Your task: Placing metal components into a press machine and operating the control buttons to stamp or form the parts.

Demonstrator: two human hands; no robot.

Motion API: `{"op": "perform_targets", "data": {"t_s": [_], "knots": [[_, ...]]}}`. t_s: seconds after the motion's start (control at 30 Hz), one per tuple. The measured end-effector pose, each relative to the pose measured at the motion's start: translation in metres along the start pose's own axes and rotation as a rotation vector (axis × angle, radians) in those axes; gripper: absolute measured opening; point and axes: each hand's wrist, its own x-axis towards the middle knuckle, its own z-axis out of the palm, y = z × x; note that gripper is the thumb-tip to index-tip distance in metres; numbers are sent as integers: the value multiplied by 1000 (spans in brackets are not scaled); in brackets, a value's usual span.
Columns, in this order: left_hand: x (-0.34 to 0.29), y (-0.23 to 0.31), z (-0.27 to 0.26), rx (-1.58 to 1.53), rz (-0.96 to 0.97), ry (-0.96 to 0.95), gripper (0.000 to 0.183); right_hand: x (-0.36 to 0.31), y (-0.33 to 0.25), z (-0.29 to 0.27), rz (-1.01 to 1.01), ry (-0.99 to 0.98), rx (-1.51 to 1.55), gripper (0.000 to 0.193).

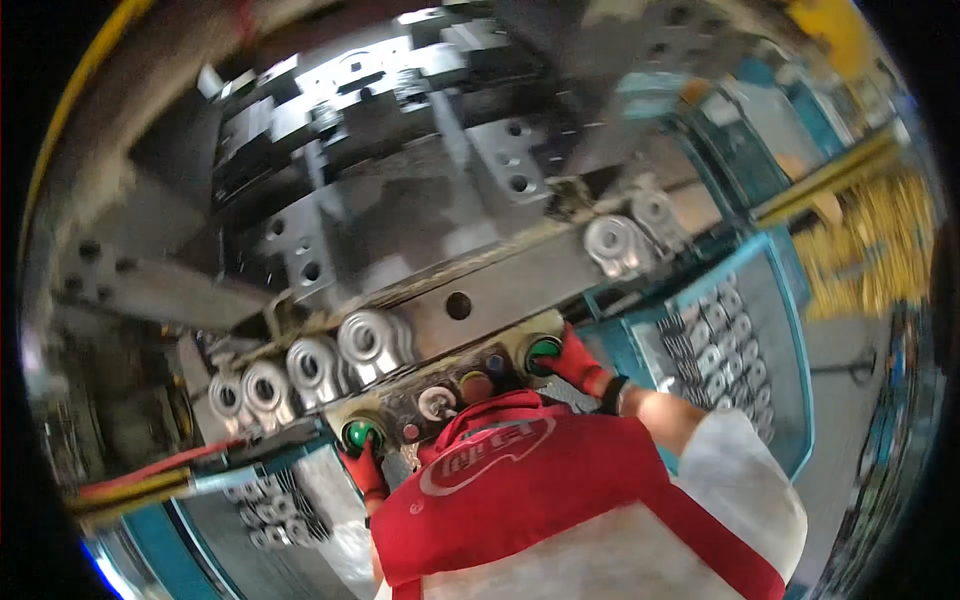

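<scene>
My left hand (364, 472), in a red glove, is at a green push button (361, 433) on the left end of a control panel (462, 352). Its fingers are apart, touching the button's near side. At the panel's right end, my right hand (580, 364), gloved in red too, has a digit on a second green push button (543, 353). Another finger reaches beside that button's rim; neither hand holds anything loose. Between the buttons sit several smaller knobs, among them a pale round one (437, 402). Silver ring-shaped metal parts (370, 340) stand on the ledge just beyond the panel.
A large press bed with a steel die (400, 215) lies ahead. More ring-shaped parts (612, 243) rest on its right ledge. Blue bins hold stacked parts at right (728, 350) and lower left (270, 512). Yellowish pieces (870, 250) are piled at far right.
</scene>
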Motion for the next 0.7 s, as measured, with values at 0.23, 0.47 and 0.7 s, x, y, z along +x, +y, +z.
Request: {"op": "perform_targets", "data": {"t_s": [0.23,0.47,0.7], "knots": [[18,-15,-9,55,55,-1,73,-8,-21,-6,253,-39,-32,106],[15,-16,-11,-35,-34,-21,71,-5,-7,1,174,-21,-36,106],[-14,42,-9,869,31,-44,68,-2,-8,-13,27,-124,49,94]]}}
